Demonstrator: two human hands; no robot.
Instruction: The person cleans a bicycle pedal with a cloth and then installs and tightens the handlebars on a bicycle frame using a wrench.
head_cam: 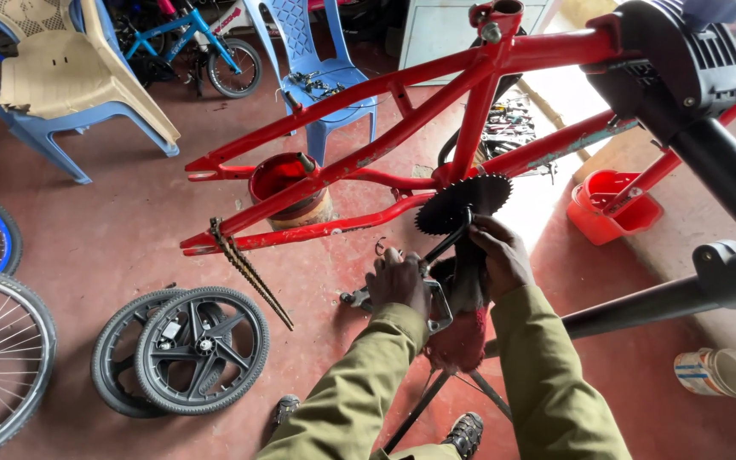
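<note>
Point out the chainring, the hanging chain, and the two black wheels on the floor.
chainring [463, 201], head view, on its toothed black disc.
hanging chain [247, 271], head view, mid-length of the chain.
black wheels [202, 347], head view, hub of the front wheel.

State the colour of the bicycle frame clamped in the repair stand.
Red; the bicycle frame shows best in the head view.

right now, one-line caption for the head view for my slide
Left hand and right hand work a red rag at the crank below the chainring of a clamped red bike frame.
</note>
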